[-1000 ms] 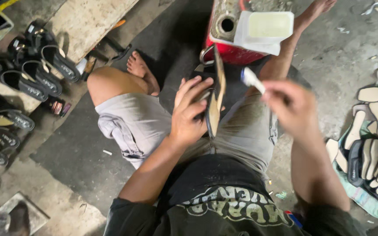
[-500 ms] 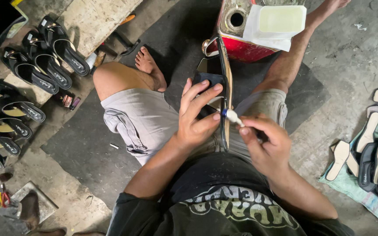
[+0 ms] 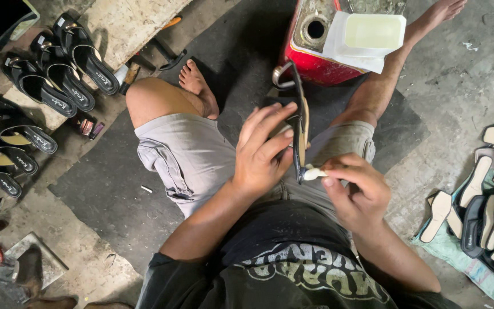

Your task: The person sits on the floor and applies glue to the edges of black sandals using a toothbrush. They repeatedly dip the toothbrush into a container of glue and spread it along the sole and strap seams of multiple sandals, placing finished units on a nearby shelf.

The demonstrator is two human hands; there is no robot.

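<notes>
So the person is sitting on the floor with one knee folded, and the left hand (image 3: 261, 151) is gripping a thin black sandal sole with a tan inner face (image 3: 301, 123), holding it up on edge over the lap, fingers wrapped around its left side and clamped on it. The right hand (image 3: 354, 191) is pinching a small white-tipped applicator (image 3: 314, 173) closed between thumb and fingertips, and its tip is touching the lower edge of the sole, right between the two hands. Looks to me like the gluing step is going on, with adhesive being dabbed along the rim, though I can't actually make out any wet glue on the sole. Just beyond the hands, past the top of the sole, a red metal can with a round opening (image 3: 314, 54) is sitting on the floor with a shallow white plastic tray of pale yellowish stuff (image 3: 373, 31) resting on top of it, which I'd guess is the glue supply. Well off to the left of the left hand, rows of finished black strapped sandals (image 3: 58, 74) are lined up, and to the right of the right hand a pile of loose beige and black insoles (image 3: 490, 206) is lying on a teal cloth (image 3: 458, 252). If I had to judge, the next bit is calling for a steady grip on the sole while the applicator is running further along the edge, and probably a fresh dip in the tray.
</notes>
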